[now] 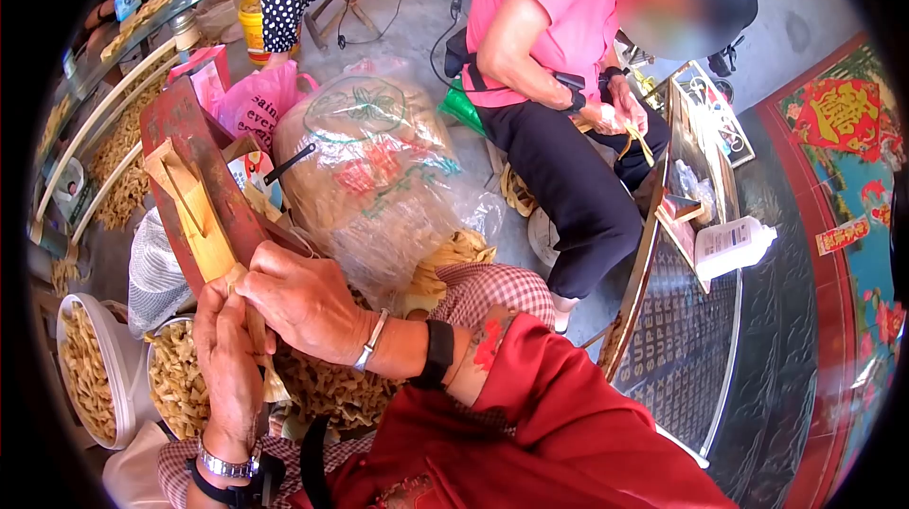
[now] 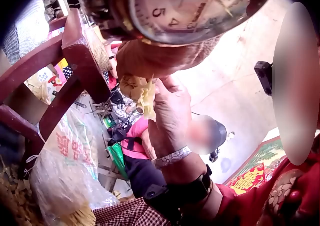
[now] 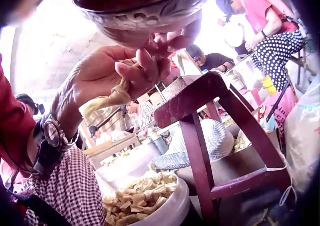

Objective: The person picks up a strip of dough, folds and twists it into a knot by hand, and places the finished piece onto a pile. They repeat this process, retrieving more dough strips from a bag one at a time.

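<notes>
A long pale yellow strip (image 1: 210,239), soft and flat, lies along a red wooden bench (image 1: 175,121). Its near part runs into my two hands, which meet at the bench's near end. My left hand (image 1: 227,357) grips the strip from below, thumb and fingers bent around it. From above, my right hand (image 1: 308,305) pinches it beside the left fingertips. Below the hands hangs the strip's tail (image 3: 102,105), with a knot-like bulge (image 3: 120,93) at the left fingers in the right wrist view. Crumpled strip (image 2: 146,98) shows between both hands in the left wrist view.
White buckets (image 1: 123,372) of small knotted pieces stand at the left. Beyond the bench is a big clear plastic bag (image 1: 379,178). A person in pink (image 1: 559,26) sits opposite, holding a similar strip. A white bottle (image 1: 734,246) lies at the right.
</notes>
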{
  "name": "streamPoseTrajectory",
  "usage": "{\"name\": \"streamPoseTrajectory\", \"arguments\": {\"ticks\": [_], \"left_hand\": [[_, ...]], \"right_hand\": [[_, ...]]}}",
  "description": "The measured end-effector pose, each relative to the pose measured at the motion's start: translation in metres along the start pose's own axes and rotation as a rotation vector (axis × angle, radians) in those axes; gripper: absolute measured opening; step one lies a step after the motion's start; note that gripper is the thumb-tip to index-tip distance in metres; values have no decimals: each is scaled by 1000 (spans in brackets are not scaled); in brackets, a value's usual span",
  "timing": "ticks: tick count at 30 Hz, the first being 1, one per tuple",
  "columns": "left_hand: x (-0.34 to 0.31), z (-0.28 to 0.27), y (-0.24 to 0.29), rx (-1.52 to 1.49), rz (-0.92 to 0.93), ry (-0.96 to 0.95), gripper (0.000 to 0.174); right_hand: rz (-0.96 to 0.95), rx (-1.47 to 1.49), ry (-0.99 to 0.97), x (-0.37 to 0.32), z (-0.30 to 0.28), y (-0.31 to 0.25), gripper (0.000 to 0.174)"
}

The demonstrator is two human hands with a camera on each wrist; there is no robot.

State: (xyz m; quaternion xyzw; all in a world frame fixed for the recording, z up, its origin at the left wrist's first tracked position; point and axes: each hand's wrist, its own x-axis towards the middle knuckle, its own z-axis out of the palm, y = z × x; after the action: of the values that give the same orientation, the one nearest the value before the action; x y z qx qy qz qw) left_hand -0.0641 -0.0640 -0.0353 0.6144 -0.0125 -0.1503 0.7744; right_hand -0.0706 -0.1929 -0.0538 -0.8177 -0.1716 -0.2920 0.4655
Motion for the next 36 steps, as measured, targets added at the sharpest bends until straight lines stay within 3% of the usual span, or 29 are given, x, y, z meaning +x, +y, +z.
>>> {"name": "streamPoseTrajectory", "arguments": {"ticks": [4, 13, 16, 19, 23, 26, 29, 36], "left_hand": [[3, -12, -5, 28, 61, -97, 17], [6, -19, -1, 101, 50, -88, 19], [6, -18, 1, 140, 30, -74, 19], [2, -10, 4, 166, 32, -79, 19], [3, -14, 2, 186, 36, -120, 17], [7, -18, -1, 222, 55, -120, 14], [10, -19, -8, 258, 87, -92, 10], [8, -20, -6, 401, 129, -73, 7]], "right_hand": [[88, 144, 10, -4, 5, 4, 15], [152, 297, -4, -3, 4, 2, 18], [549, 550, -158, 4, -11, -14, 16], [445, 540, -69, -1, -1, 4, 15], [348, 522, -130, -4, 1, 11, 16], [380, 557, -142, -5, 0, 10, 16], [237, 446, -48, -11, 12, 16, 14], [231, 419, -80, -11, 9, 9, 12]]}}
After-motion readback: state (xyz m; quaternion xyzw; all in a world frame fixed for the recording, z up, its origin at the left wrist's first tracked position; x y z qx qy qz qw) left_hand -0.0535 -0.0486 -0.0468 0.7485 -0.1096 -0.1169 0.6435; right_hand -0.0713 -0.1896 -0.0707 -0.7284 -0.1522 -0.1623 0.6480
